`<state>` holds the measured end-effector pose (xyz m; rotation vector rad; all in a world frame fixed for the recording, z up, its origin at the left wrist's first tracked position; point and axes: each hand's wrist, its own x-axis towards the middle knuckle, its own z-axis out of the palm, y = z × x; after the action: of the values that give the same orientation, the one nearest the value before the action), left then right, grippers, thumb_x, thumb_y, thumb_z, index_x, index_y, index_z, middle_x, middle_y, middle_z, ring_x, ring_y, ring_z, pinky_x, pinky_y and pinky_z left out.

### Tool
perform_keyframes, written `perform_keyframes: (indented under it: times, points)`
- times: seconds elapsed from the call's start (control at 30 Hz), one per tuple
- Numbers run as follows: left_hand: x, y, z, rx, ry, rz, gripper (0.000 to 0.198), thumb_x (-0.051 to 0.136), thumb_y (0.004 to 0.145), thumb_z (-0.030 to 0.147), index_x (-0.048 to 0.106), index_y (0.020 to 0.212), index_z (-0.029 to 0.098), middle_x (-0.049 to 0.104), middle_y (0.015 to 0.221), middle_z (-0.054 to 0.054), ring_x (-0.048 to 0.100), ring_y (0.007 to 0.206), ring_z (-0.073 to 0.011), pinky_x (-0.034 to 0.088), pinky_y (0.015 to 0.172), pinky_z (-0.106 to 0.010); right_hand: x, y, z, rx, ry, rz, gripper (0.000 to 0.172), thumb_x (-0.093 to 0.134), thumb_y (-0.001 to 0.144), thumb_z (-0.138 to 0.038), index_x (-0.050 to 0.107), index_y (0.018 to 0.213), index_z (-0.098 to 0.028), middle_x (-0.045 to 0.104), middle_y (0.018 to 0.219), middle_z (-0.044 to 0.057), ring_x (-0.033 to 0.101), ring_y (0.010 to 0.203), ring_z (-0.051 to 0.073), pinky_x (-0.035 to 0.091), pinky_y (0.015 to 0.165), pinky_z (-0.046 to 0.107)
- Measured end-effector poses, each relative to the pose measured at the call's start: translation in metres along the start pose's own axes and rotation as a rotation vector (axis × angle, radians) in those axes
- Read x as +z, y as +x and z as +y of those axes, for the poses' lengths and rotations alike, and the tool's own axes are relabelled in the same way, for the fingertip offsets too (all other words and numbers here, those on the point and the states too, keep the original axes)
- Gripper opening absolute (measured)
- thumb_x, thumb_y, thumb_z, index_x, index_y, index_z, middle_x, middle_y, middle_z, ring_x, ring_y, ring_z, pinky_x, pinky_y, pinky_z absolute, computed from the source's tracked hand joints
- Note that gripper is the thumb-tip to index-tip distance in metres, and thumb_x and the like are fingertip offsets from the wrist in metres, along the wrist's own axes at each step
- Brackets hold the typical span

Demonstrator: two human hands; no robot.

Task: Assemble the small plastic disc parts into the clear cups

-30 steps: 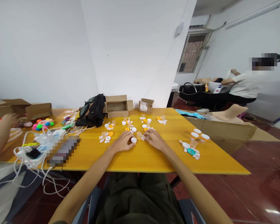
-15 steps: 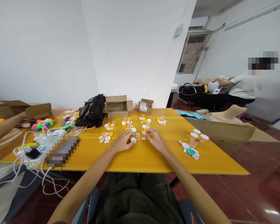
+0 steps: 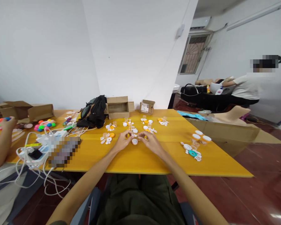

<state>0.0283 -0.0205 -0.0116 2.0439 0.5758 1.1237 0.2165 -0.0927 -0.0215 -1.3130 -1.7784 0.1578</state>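
Note:
My left hand (image 3: 123, 141) is over the middle of the table, with its thumb and fingers pinched together around something small and whitish. Close by on the right, my right hand (image 3: 151, 141) has curled fingers beside a clear cup (image 3: 139, 137), mostly hidden by them; whether they grip it I cannot make out. Just below the fingertips a small white round cap (image 3: 134, 142) rests on the table. Beyond the hands are groups of white discs, an orange ring (image 3: 111, 135), clear cups and small white cut-out pieces (image 3: 163, 123).
At the right are several white-lidded jars (image 3: 196, 137) and a teal ring (image 3: 192, 153). Cardboard boxes (image 3: 118, 107) and a black bag (image 3: 93, 112) stand at the back. A power strip (image 3: 38, 153) with cables lies left. A co-worker's hand (image 3: 8, 123) holds coloured balls at far left.
My right hand has moved left, close to my left hand. My left thumb has lifted off the white cap. The co-worker's hand at far left has come back towards the table's front, holding coloured balls.

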Motion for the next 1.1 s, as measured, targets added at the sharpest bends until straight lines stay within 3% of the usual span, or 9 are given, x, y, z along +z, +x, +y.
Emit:
perform_keyframes:
  times: [0.13, 0.23, 0.4, 0.53, 0.7, 0.87, 1.1]
  points:
    - [-0.001, 0.002, -0.002, -0.078, -0.093, 0.08, 0.02, 0.073, 0.08, 0.037, 0.066, 0.076, 0.019, 0.07, 0.08, -0.002, 0.059, 0.076, -0.0168, 0.046, 0.073, -0.028, -0.013, -0.012, 0.018, 0.002, -0.347, 0.025, 0.012, 0.058, 0.091, -0.023, 0.07, 0.095, -0.025, 0.073, 0.097, 0.008, 0.068, 0.092, 0.024, 0.053, 0.083, 0.036]
    - [0.0, 0.003, -0.005, -0.118, -0.157, 0.098, 0.023, 0.076, 0.077, 0.038, 0.065, 0.074, 0.019, 0.067, 0.075, -0.001, 0.058, 0.072, -0.0158, 0.046, 0.071, -0.027, -0.015, -0.018, 0.028, -0.036, -0.551, -0.046, 0.016, 0.057, 0.094, -0.023, 0.072, 0.091, -0.024, 0.073, 0.096, 0.01, 0.068, 0.094, 0.025, 0.053, 0.086, 0.037]
    - [0.001, 0.004, -0.009, -0.145, -0.206, 0.088, 0.023, 0.078, 0.075, 0.037, 0.064, 0.074, 0.018, 0.067, 0.073, 0.0, 0.06, 0.07, -0.0155, 0.046, 0.069, -0.026, -0.01, -0.02, 0.03, -0.099, -0.67, -0.114, 0.025, 0.052, 0.094, -0.016, 0.073, 0.085, -0.024, 0.071, 0.089, 0.01, 0.067, 0.092, 0.025, 0.052, 0.088, 0.036]
    - [0.002, 0.005, -0.011, -0.156, -0.228, 0.084, 0.021, 0.078, 0.075, 0.036, 0.066, 0.079, 0.018, 0.071, 0.08, -0.002, 0.066, 0.078, -0.018, 0.048, 0.073, -0.027, -0.011, -0.019, 0.024, -0.08, -0.539, -0.016, 0.023, 0.051, 0.094, -0.019, 0.071, 0.085, -0.025, 0.073, 0.088, 0.009, 0.068, 0.088, 0.024, 0.052, 0.084, 0.036]
    - [0.003, 0.006, -0.012, -0.172, -0.258, 0.084, 0.022, 0.077, 0.077, 0.037, 0.069, 0.084, 0.019, 0.075, 0.087, -0.004, 0.069, 0.085, -0.02, 0.051, 0.078, -0.029, -0.009, -0.007, 0.014, 0.048, -0.135, 0.097, 0.013, 0.055, 0.091, -0.027, 0.067, 0.085, -0.024, 0.073, 0.08, 0.005, 0.067, 0.073, 0.021, 0.053, 0.07, 0.032]
    - [0.002, 0.006, -0.011, -0.149, -0.302, 0.071, 0.023, 0.077, 0.078, 0.038, 0.071, 0.088, 0.019, 0.077, 0.093, -0.006, 0.072, 0.091, -0.0223, 0.055, 0.086, -0.034, 0.003, 0.013, 0.002, 0.116, 0.214, 0.08, 0.009, 0.061, 0.082, -0.031, 0.064, 0.079, -0.023, 0.072, 0.074, 0.001, 0.064, 0.066, 0.018, 0.052, 0.065, 0.03]
    - [0.002, 0.006, -0.012, -0.167, -0.285, 0.093, 0.025, 0.078, 0.077, 0.039, 0.071, 0.09, 0.019, 0.077, 0.093, -0.006, 0.071, 0.09, -0.0214, 0.055, 0.085, -0.033, 0.017, 0.024, -0.008, 0.132, 0.353, 0.07, 0.008, 0.063, 0.078, -0.03, 0.067, 0.076, -0.023, 0.072, 0.074, 0.0, 0.063, 0.066, 0.018, 0.052, 0.064, 0.03]
